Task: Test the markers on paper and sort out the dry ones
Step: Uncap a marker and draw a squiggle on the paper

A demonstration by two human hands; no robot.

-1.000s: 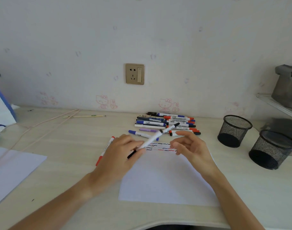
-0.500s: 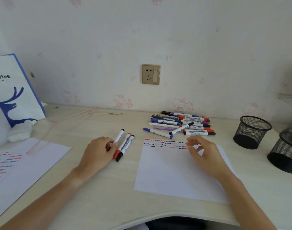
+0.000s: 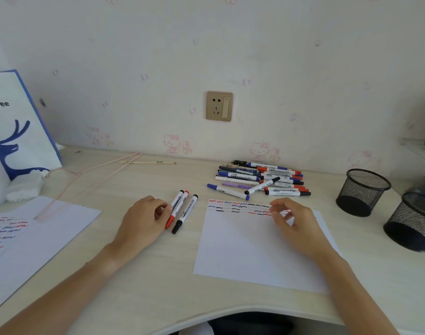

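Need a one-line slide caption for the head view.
Left hand touches three set-aside markers; right hand hovers over the scribbled test sheet, untested pile behind.

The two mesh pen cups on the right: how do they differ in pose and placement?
The far mesh cup stands fully in view, closer to the marker pile; the near mesh cup sits nearer the person and is cut by the right frame edge. The two stand side by side; whether they touch is unclear. Both are black, upright and apparently empty.
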